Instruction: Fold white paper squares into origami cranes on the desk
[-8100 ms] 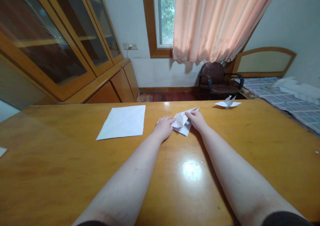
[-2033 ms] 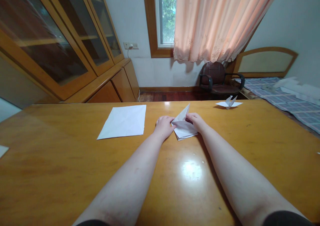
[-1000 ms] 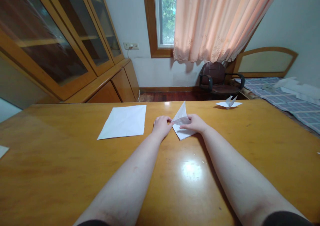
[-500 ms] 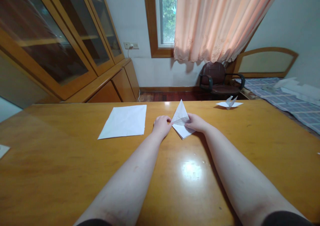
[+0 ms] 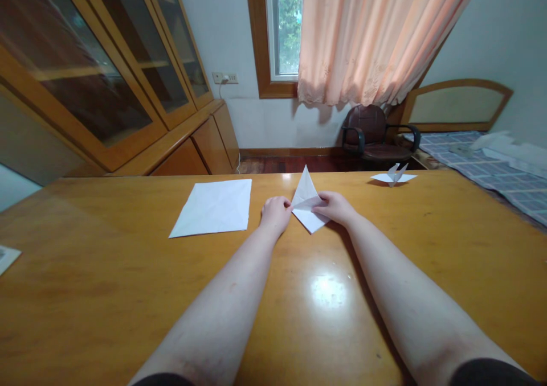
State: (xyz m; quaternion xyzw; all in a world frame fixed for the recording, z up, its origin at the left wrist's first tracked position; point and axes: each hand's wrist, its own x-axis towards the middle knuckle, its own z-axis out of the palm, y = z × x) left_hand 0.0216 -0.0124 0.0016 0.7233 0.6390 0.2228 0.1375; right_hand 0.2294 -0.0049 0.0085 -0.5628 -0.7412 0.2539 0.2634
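A partly folded white paper (image 5: 308, 206) lies on the wooden table (image 5: 128, 278) in front of me, with one pointed flap standing up. My left hand (image 5: 274, 212) is closed and pinches the paper's left corner. My right hand (image 5: 335, 206) grips the right side, fingers curled over the fold. Both forearms stretch out across the table toward it.
A flat white sheet (image 5: 213, 208) lies left of my hands. A finished paper crane (image 5: 394, 175) sits at the far right edge of the table. Another paper's corner (image 5: 6, 257) shows at the left edge. Beyond the table are a cabinet (image 5: 98, 78), a chair (image 5: 376, 135) and a bed (image 5: 491, 158).
The raised flap has swung from leaning right to standing more upright and pointed. My hands have shifted slightly on the paper and stayed on the table.
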